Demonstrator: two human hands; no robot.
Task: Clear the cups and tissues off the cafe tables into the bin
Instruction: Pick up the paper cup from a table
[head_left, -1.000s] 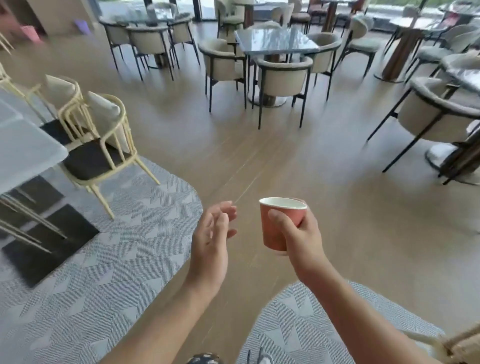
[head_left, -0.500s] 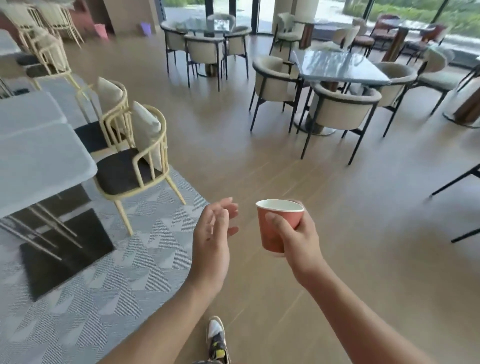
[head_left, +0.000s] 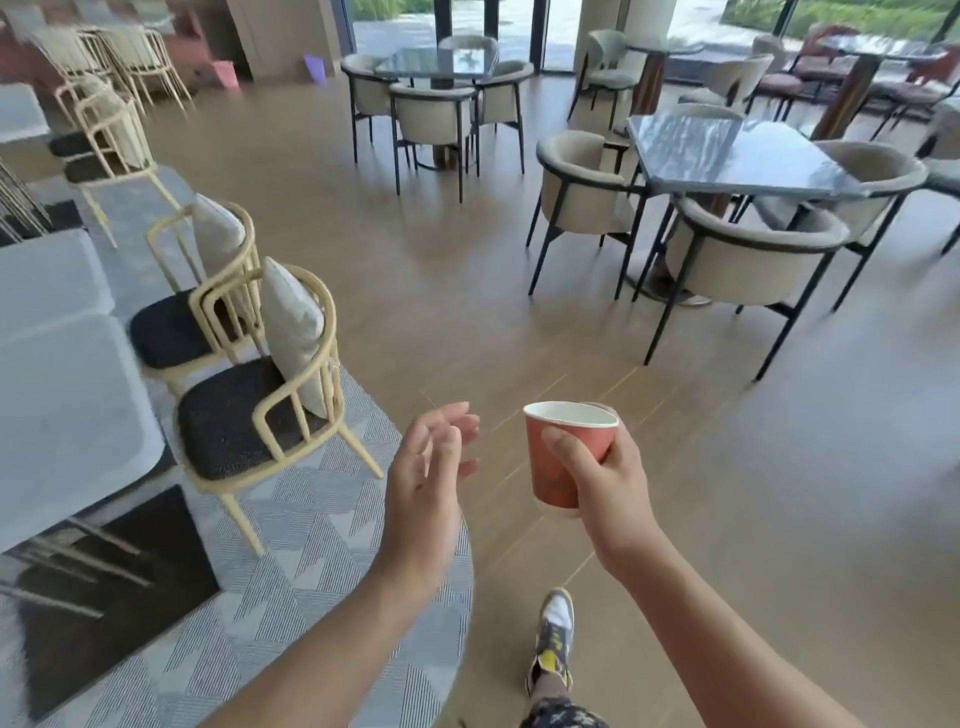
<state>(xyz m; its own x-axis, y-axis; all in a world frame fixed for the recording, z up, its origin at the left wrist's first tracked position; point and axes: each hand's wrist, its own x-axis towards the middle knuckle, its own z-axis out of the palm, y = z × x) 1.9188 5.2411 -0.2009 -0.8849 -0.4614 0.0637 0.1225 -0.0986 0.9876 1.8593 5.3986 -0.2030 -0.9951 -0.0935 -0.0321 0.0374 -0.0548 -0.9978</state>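
My right hand (head_left: 605, 480) grips a red paper cup (head_left: 558, 457) with a white inside, held upright at waist height over the wooden floor. Its thumb lies across the cup's front and the fingers wrap the far side. My left hand (head_left: 428, 483) hangs beside it to the left, fingers apart and holding nothing. No tissue shows in either hand. Far back by the wall stand two small containers, one pink (head_left: 224, 74) and one purple (head_left: 315, 67); whether either is the bin I cannot tell.
A white table (head_left: 57, 395) with yellow-framed chairs (head_left: 260, 410) stands on a grey patterned rug at the left. Dark-framed beige chairs surround a marble-topped table (head_left: 727, 156) at the right and another (head_left: 436, 62) farther back. My shoe (head_left: 553, 636) steps on bare wooden floor ahead.
The view has swung left and forward: the yellow chairs and white table came closer, the marble table shifted right. Both hands kept their pose, the cup still held.
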